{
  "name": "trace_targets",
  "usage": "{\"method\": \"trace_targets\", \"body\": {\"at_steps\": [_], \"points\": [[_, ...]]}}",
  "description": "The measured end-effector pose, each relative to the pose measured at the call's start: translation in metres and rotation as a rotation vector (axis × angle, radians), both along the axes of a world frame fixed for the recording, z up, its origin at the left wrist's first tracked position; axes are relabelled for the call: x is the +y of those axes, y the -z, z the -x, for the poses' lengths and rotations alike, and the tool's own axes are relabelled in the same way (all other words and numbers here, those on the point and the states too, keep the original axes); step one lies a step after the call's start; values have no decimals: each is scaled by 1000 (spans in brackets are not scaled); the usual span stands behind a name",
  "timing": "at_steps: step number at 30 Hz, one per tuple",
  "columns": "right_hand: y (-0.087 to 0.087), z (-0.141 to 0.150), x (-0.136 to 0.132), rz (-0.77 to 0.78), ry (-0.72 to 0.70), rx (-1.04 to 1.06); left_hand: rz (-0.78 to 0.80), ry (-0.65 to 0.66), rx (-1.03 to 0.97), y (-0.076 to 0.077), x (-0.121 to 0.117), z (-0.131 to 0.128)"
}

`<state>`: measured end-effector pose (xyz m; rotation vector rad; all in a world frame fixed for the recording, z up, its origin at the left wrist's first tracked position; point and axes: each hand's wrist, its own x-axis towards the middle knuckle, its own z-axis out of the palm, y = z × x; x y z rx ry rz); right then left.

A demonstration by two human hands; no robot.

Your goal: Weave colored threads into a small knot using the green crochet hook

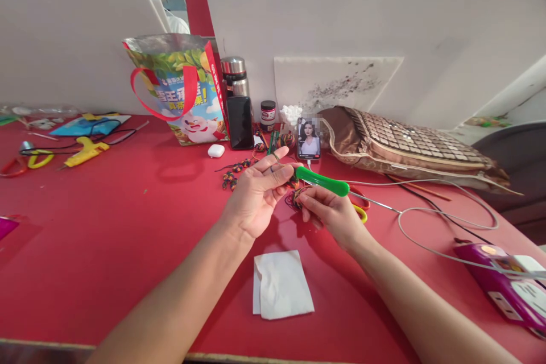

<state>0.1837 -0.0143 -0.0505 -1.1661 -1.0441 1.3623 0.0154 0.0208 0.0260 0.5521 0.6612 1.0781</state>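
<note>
My left hand (261, 190) is closed in a pinch, thumb against fingers, at the end of a green-handled crochet hook (323, 180). The hook's tip is hidden by the fingers. A small multicoloured piece of yarn work (293, 182) shows beside those fingertips. Just below the green handle, my right hand (326, 207) pinches a tangle of dark multicoloured yarn (294, 200). Red-and-yellow-handled scissors (362, 213) lie partly hidden behind the right hand. Past my left hand rests a braided multicoloured yarn strand (232, 175).
A folded white tissue (284, 285) lies in front. Behind are a shopping bag (183, 91), a dark phone (240, 123), a lit phone (309, 139) and a brown checked bag (409, 145). A yellow glue gun (85, 151) is left; a purple power strip (503, 287) and cable, right.
</note>
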Motion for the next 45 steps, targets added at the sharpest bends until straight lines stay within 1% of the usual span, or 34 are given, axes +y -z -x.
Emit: {"method": "trace_targets", "body": {"at_steps": [4, 8, 11, 14, 16, 18, 21, 24, 28, 32, 35, 38, 40, 43, 44, 45], "points": [[1, 1, 0, 8, -30, -34, 15, -18, 40, 1, 0, -1], [-1, -2, 2, -33, 3, -45, 56, -42, 97, -1, 0, 0], [-5, -10, 4, -33, 26, 0, 33, -53, 123, -4, 1, 0], [-10, -19, 5, -79, 107, 66, -24, -123, 117, -6, 5, 3], [-13, -22, 5, -143, 143, 100, -21, -182, 97, -7, 9, 5], [-16, -22, 4, -197, 126, 142, -5, -236, 76, -9, 13, 8], [-21, -18, 0, -241, 82, 230, 5, -279, 64, -11, 16, 11], [-27, -13, -5, -276, 29, 302, 28, -287, 59, -11, 18, 11], [-31, -12, -8, -297, -28, 359, 58, -278, 65, -7, 16, 7], [-30, -14, -7, -289, -34, 342, 93, -246, 138, 0, 13, 2], [-25, -15, -4, -284, 3, 345, 96, -213, 161, 8, 11, 0], [-19, -15, 0, -303, 53, 291, 58, -187, 164, 16, 9, -2], [-15, -15, -1, -345, 49, 182, 29, -178, 183, 19, 7, -2], [-10, -13, -7, -474, -48, -53, -15, -168, 182, 22, 1, -2], [-10, -11, -10, -527, -70, -137, -43, -155, 169, 23, -2, -2], [-9, -10, -13, -612, -71, -209, -63, -144, 164, 24, -4, -1]]}}
